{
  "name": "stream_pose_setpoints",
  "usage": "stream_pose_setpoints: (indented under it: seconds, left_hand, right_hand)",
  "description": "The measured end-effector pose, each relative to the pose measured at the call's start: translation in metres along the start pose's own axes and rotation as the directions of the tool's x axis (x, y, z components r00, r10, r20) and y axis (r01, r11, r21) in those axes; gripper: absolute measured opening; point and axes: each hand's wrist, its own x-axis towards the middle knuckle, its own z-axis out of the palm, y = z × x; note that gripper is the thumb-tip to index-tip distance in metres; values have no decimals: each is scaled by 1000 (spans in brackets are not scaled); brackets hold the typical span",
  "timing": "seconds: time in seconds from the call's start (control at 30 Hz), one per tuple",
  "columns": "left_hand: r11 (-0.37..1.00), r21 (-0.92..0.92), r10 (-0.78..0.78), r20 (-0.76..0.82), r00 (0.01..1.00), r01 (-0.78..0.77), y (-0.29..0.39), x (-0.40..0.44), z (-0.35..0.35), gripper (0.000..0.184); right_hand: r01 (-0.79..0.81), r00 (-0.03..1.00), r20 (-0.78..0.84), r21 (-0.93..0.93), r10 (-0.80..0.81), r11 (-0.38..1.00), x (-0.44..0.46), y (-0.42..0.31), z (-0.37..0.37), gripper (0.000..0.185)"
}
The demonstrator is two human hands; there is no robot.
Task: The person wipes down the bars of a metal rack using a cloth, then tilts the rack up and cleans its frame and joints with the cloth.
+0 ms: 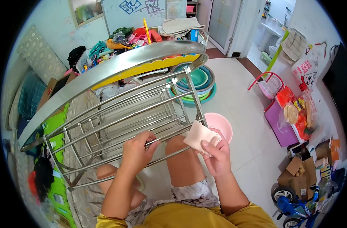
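Note:
In front of me a metal rack (124, 100) of shiny bars and tubes stands tilted, with a broad curved band along its far side. My left hand (138, 150) is closed round one of its near bars, thumb and fingers wrapped over the tube. A folded, pale pink cloth (199, 136) is pinched in my right hand (216, 156), between thumb and fingers. The cloth lies at the rack's right near corner, seemingly against the metal; whether it presses there I cannot tell.
A pink basin (219, 127) sits on the floor behind my right hand. Stacked basins (198, 99) stand beyond the rack. Toys fill a yellow-edged unit (124, 74) at the back. To the right are a purple box (282, 127), cardboard boxes (297, 176) and a blue bike (291, 207).

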Motion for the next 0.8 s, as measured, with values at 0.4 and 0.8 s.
stream_pose_setpoints:
  seconds: [0.4, 0.8]
  left_hand:
    - [981, -120, -122, 222, 967, 151, -25, -30, 23, 16]
    - [987, -86, -117, 180, 977, 134, -21, -34, 25, 16]
  right_hand:
    - [627, 404, 440, -772, -802, -107, 78, 28, 19, 32]
    - [580, 504, 576, -778, -643, -242, 96, 50, -2, 43]
